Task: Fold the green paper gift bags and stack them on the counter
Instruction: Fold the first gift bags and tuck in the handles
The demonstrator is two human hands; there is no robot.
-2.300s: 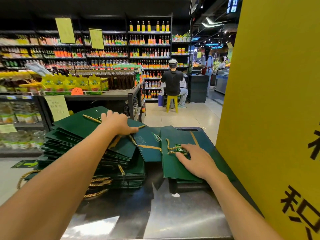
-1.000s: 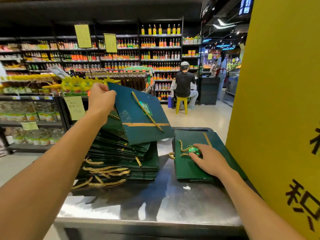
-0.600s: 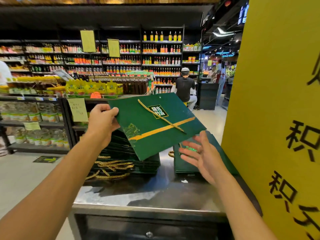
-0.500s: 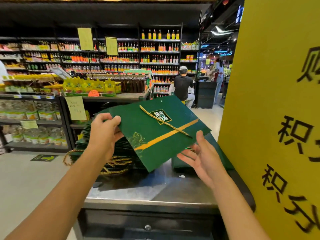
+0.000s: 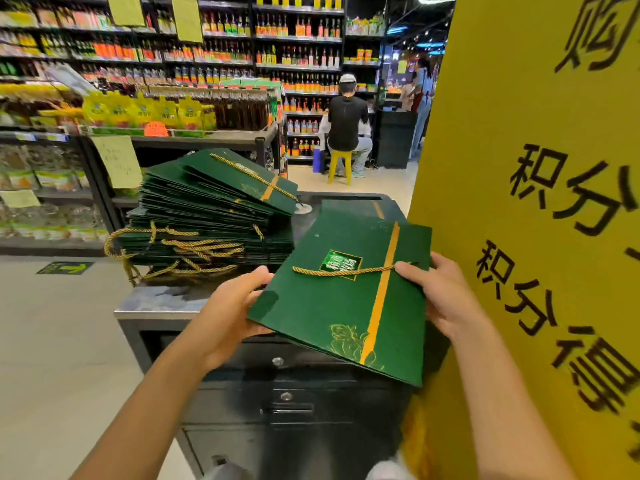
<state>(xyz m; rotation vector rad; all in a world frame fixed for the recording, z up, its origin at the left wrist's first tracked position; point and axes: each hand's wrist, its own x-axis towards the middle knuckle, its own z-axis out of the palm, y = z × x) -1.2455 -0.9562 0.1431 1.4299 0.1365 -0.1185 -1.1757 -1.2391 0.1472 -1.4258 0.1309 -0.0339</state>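
Between both hands, above the near right corner of the counter (image 5: 162, 301): one flat green gift bag (image 5: 332, 317), tilted, printed face up. On its left edge, the left hand (image 5: 235, 317), thumb on top, fingers curled underneath. On its right edge, the right hand (image 5: 446, 299), clamped likewise, thumb on the end of the gold rope handle (image 5: 346, 271). Across the bag's face, a gold stripe (image 5: 381, 299) and a small green label (image 5: 341, 263), with the rope lying over both.

Just beyond the held bag and partly hidden by it, a low stack of flat bags (image 5: 349, 209) on the right of the steel top. To the left, a much taller fanned pile of bags (image 5: 207, 216), rope loops spilling over the counter's front left edge. Steel top scuffed and reflective. Below it, dark drawer fronts (image 5: 287, 410) with round knobs.

Hard against the right side, a tall yellow panel (image 5: 512, 116) with large black brush characters. On the left, pale floor (image 5: 52, 341) with a green arrow sticker (image 5: 65, 267). Further back, a rack of yellow pouches (image 5: 138, 112) beside dark bottles, then long shop shelves (image 5: 207, 53) packed with bottles, with two yellow-green paper signs hanging in front. Down the aisle, a person in a black top (image 5: 346, 119) seated on a yellow stool (image 5: 341, 161), back to the camera.
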